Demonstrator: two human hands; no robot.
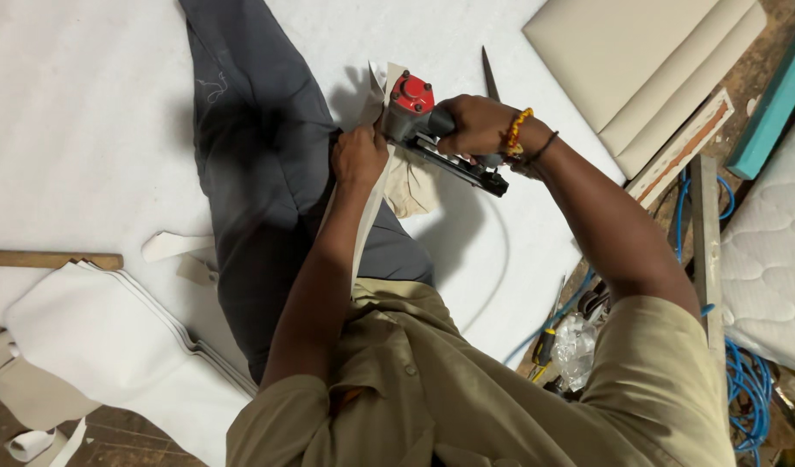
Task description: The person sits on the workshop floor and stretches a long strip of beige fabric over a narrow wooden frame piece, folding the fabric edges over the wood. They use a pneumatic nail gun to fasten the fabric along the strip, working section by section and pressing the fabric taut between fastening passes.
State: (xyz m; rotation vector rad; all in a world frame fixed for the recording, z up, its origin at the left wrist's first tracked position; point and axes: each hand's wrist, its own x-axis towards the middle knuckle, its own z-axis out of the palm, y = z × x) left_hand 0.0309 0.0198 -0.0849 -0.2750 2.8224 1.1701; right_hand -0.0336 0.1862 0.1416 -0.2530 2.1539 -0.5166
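Near the upper middle of the frame, the right hand [475,125] was wrapped tight around the grip of a red-capped staple gun [423,121], its nose hidden behind the cream fabric strip [367,216]. Just left of it, the left hand [359,156] pinched that strip with closed fingers, fingertips out of sight. Both hands worked over a grey trouser leg [259,156] on the white padding [77,112]. Blue hose [748,389] lay partly cut off at lower right.
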